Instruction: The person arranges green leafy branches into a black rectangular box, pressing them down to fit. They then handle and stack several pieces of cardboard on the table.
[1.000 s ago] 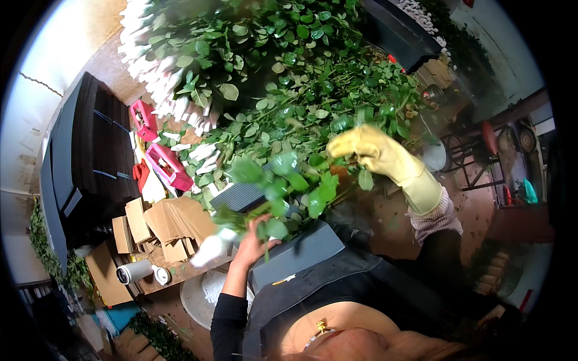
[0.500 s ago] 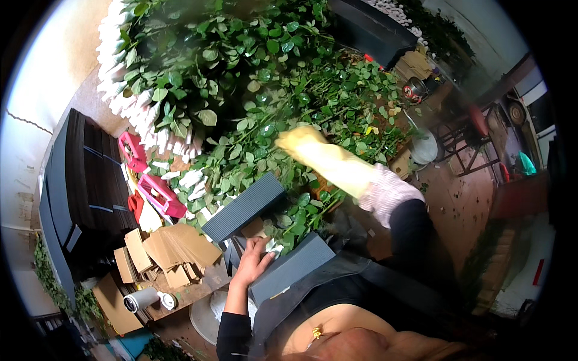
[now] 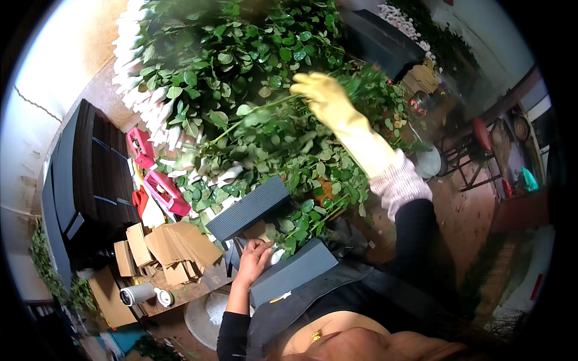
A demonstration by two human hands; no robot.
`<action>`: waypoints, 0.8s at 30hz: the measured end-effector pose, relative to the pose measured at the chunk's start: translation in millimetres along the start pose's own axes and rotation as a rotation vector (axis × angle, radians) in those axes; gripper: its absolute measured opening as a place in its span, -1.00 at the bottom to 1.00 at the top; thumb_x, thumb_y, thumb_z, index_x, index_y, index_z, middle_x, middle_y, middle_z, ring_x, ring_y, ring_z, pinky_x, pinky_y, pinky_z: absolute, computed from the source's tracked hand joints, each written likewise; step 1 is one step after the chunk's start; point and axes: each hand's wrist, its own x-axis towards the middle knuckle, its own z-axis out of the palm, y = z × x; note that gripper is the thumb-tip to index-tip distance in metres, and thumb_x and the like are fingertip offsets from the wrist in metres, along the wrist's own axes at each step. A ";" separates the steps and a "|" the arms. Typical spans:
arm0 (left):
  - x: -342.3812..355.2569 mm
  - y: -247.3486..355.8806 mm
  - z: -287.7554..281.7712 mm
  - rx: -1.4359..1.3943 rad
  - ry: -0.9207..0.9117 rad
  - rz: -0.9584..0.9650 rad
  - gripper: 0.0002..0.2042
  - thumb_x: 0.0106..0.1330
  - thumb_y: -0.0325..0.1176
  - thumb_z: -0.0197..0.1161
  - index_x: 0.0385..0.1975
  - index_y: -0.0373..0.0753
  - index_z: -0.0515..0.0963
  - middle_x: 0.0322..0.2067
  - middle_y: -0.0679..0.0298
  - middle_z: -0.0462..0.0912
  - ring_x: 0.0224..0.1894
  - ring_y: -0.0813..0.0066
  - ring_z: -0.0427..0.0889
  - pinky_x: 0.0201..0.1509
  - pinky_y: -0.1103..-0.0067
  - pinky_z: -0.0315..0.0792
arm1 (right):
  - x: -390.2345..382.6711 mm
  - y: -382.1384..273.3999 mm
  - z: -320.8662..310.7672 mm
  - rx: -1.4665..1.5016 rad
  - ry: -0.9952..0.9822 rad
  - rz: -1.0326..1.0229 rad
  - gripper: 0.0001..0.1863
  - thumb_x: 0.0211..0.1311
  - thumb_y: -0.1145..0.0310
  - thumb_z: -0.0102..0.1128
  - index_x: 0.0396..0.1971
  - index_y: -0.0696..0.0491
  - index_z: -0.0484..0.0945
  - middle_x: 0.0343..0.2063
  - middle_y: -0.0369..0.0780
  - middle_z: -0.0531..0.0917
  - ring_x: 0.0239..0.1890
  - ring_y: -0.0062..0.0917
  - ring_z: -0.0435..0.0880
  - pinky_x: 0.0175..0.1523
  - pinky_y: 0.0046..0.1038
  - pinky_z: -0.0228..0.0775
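My right hand (image 3: pixel 325 99), in a long yellow rubber glove, is closed around a leafy green stem (image 3: pixel 256 113) above the pile of leafy stems. The stem slants down to the left. My left hand (image 3: pixel 255 261) is bare, its fingers bent together at the near edge of the work surface, between two upright panels of grey corrugated cardboard (image 3: pixel 250 207). A small white item (image 3: pixel 276 256) touches its fingertips; what the fingers grip is partly hidden. Leafy stems (image 3: pixel 307 222) lie between the panels, beside that hand.
Stems with white-covered heads (image 3: pixel 135 84) are stacked at the far left. Pink plastic holders (image 3: pixel 167 192), brown cardboard pieces (image 3: pixel 180 243) and a grey can (image 3: pixel 137 293) sit on the left. Dark cardboard sheets (image 3: pixel 99 174) stand behind them. A metal-framed cart (image 3: pixel 469 150) is at right.
My right hand has moved up and slightly right, lifting a leafy stem off the pile. My left hand stays at the grey cardboard. The whole view has shifted slightly.
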 end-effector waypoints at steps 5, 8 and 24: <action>-0.8 -4.8 9.0 -0.106 0.056 -0.034 -0.65 0.30 -0.33 0.39 0.07 -0.20 0.63 -0.16 0.16 0.64 -0.10 0.21 0.62 0.01 0.38 0.51 | -48.1 -25.3 -74.0 0.038 0.049 -0.342 -0.50 0.03 0.74 0.18 -0.03 -0.03 0.68 -0.07 -0.23 0.75 -0.09 -0.40 0.70 0.17 -0.24 0.52; -13.1 -27.7 12.5 -0.056 0.040 -0.196 -0.30 0.18 -0.41 0.50 0.33 -0.25 0.31 -0.12 0.18 0.65 -0.13 0.37 0.66 0.03 0.45 0.55 | -107.0 -35.6 -66.2 0.190 -0.354 -0.229 -0.43 -0.11 0.71 0.27 -0.03 -0.10 0.73 -0.16 -0.24 0.79 -0.16 -0.35 0.75 -0.01 -0.33 0.64; 6.0 14.1 10.6 -0.078 0.158 -0.172 -0.66 0.30 -0.28 0.41 -0.01 -0.24 0.55 -0.10 0.07 0.58 -0.05 0.11 0.59 0.06 0.32 0.52 | -65.0 11.2 89.9 -0.031 -0.681 0.565 -0.61 0.46 0.38 0.06 0.22 -0.18 0.55 0.22 -0.21 0.60 0.25 -0.33 0.59 0.40 -0.27 0.36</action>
